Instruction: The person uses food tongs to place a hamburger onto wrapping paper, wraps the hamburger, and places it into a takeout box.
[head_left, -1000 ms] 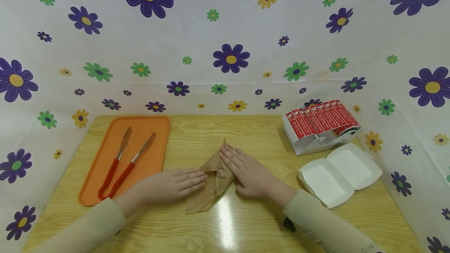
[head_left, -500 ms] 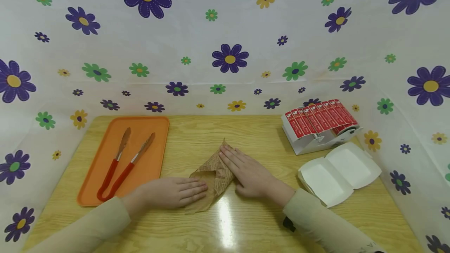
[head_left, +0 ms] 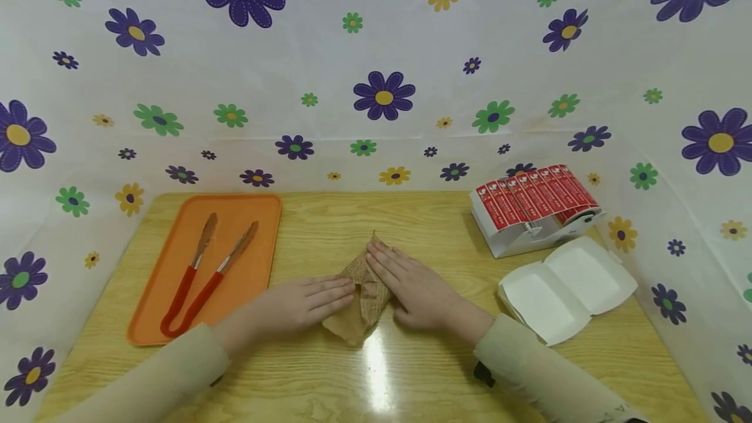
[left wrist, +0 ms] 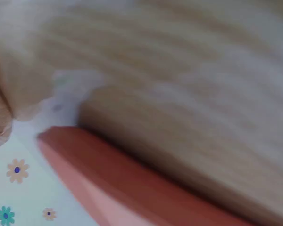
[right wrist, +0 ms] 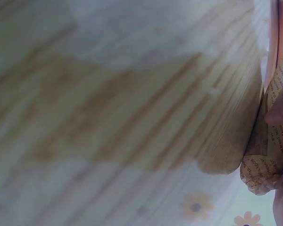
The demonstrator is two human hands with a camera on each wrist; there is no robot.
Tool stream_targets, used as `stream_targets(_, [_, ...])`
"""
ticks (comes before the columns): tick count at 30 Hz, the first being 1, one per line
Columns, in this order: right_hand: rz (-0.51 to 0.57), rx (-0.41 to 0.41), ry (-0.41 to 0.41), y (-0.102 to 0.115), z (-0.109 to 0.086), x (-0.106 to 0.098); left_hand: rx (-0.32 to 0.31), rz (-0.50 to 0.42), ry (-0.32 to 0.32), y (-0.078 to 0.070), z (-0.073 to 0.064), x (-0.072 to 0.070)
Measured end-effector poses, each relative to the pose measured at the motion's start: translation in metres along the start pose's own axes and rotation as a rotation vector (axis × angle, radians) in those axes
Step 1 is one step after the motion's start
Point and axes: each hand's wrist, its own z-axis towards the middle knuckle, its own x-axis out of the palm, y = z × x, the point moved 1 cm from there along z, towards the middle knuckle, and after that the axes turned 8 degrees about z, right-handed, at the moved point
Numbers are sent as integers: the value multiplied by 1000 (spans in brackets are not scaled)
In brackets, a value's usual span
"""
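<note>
The left hand (head_left: pixel 308 303) has edged toward the right hand (head_left: pixel 414 287), drawing in the near edge of the printed brown paper (head_left: pixel 371 297). I see both laying straight fingers on it, mid-way between the clamshell box (head_left: pixel 549 302) and the orange tray (head_left: pixel 241 211) with tongs (head_left: pixel 202 301).

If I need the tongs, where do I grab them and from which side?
Probably the red handles of the tongs, from the near side with the left hand: their joined bend lies nearest and the handles spread beyond it, so wrapping both should squeeze them together.
</note>
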Motion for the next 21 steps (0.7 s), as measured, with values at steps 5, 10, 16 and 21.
stream_targets(5, [2,-10,8,-1,0,-3,-121,-60,-150,10,23,2])
stream_targets(10, [2,-20,2,-1,0,-3,-283,-121,-191,14,38,10])
stream_targets(16, [16,-33,3,-4,0,-4,-588,-321,-170,12,49,26])
stream_targets(21, [64,-39,18,-6,0,-7,-793,-454,-173,11,59,39])
